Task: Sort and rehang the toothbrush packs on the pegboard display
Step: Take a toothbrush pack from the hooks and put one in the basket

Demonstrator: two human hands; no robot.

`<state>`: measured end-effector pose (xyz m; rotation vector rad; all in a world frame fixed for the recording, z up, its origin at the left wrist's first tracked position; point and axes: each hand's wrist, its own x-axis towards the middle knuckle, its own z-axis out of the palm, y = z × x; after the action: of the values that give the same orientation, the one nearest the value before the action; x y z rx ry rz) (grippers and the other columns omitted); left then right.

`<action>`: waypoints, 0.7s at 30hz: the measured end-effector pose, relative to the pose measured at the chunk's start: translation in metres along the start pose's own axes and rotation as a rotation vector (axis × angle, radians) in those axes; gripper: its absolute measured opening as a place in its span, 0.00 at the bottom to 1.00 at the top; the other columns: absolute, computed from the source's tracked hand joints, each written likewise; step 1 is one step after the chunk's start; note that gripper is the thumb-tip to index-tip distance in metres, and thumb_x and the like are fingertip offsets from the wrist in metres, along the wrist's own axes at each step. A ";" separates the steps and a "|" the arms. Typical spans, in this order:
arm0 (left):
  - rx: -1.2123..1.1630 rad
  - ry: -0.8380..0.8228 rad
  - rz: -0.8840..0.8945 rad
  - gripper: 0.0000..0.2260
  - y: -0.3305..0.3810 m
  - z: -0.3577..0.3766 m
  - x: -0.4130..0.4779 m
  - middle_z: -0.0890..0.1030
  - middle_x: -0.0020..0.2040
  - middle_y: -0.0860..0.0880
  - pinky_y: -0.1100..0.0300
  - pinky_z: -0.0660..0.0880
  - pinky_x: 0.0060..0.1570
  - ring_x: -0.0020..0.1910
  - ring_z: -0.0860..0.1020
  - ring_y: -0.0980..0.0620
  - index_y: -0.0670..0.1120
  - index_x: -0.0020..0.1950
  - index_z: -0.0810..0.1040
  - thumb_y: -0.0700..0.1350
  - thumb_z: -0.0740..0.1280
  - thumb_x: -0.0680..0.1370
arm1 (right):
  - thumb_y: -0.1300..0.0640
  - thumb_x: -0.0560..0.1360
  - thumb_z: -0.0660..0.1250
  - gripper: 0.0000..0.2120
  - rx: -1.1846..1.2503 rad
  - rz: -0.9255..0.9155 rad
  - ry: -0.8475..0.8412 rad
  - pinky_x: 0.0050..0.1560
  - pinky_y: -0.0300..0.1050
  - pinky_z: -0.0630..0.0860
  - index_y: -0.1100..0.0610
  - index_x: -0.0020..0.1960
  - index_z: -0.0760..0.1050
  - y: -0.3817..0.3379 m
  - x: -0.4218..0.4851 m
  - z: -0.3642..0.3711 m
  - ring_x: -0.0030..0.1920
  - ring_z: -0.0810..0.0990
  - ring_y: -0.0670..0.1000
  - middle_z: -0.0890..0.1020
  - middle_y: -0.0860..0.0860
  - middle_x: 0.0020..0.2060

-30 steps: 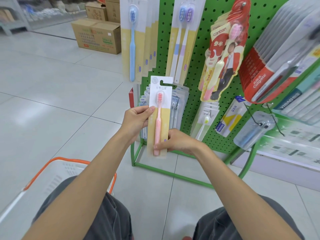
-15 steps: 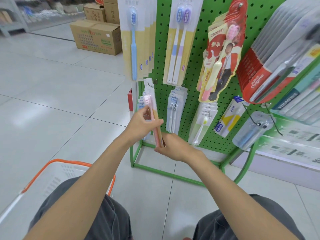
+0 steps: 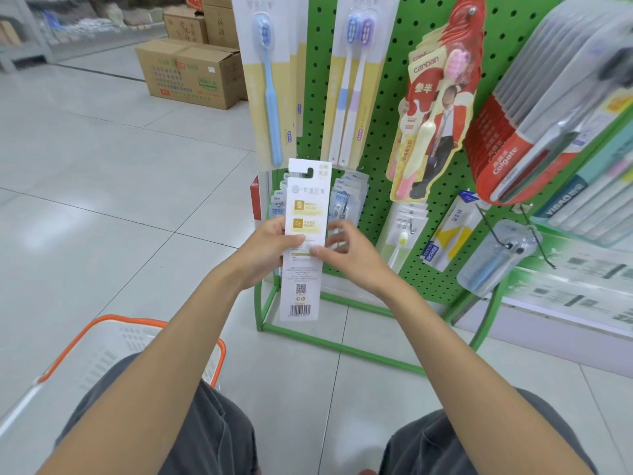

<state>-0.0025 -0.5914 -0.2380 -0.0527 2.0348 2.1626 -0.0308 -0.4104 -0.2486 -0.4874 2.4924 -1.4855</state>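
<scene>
Your left hand (image 3: 270, 250) grips the toothbrush pack (image 3: 304, 200) upright, printed back toward you; your right hand (image 3: 354, 260) pinches its right edge, in front of the green pegboard (image 3: 394, 97).

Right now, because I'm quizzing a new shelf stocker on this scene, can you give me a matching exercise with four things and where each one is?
Things
1. toothbrush pack showing its barcode
2. Colgate packs
3. orange-rimmed basket
4. cardboard box

Places
A. on the floor in the background
B. held between the left hand and right hand
C. hanging at the right side of the pegboard display
D. beside the person's left leg

Pairs: 1-B, 2-C, 3-D, 4-A
</scene>
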 end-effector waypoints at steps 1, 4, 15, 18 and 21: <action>0.020 -0.049 -0.019 0.14 -0.001 0.001 -0.001 0.83 0.59 0.45 0.47 0.78 0.57 0.57 0.82 0.44 0.44 0.64 0.77 0.33 0.61 0.81 | 0.50 0.74 0.73 0.24 0.094 -0.011 0.052 0.50 0.44 0.79 0.50 0.65 0.67 -0.003 0.001 -0.003 0.51 0.80 0.47 0.79 0.47 0.52; 0.077 -0.174 -0.085 0.13 -0.003 0.006 -0.002 0.85 0.55 0.47 0.48 0.78 0.56 0.55 0.83 0.47 0.48 0.62 0.78 0.35 0.61 0.82 | 0.59 0.72 0.75 0.22 0.200 -0.067 0.130 0.49 0.40 0.79 0.51 0.62 0.71 -0.006 0.003 -0.007 0.51 0.82 0.47 0.82 0.48 0.53; 0.108 -0.186 -0.111 0.11 -0.006 0.005 -0.001 0.84 0.56 0.47 0.50 0.78 0.54 0.54 0.83 0.47 0.46 0.62 0.78 0.43 0.64 0.81 | 0.41 0.77 0.62 0.27 0.235 -0.039 0.216 0.53 0.67 0.76 0.67 0.47 0.79 -0.018 0.000 -0.008 0.50 0.79 0.67 0.82 0.65 0.47; 0.132 -0.173 -0.115 0.10 -0.009 0.005 0.000 0.84 0.56 0.48 0.49 0.78 0.56 0.54 0.83 0.48 0.47 0.61 0.79 0.43 0.65 0.81 | 0.46 0.83 0.55 0.24 0.253 0.017 0.204 0.52 0.48 0.81 0.62 0.46 0.81 -0.018 0.000 -0.011 0.45 0.85 0.51 0.86 0.51 0.42; 0.141 -0.166 -0.120 0.09 -0.010 0.006 0.000 0.85 0.55 0.49 0.50 0.78 0.55 0.54 0.83 0.48 0.47 0.60 0.79 0.43 0.65 0.81 | 0.46 0.84 0.53 0.26 0.246 0.029 0.210 0.48 0.47 0.79 0.65 0.48 0.80 -0.017 0.002 -0.010 0.41 0.82 0.50 0.85 0.50 0.40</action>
<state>-0.0003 -0.5851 -0.2470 0.0220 2.0283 1.8813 -0.0329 -0.4098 -0.2290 -0.2626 2.4028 -1.8869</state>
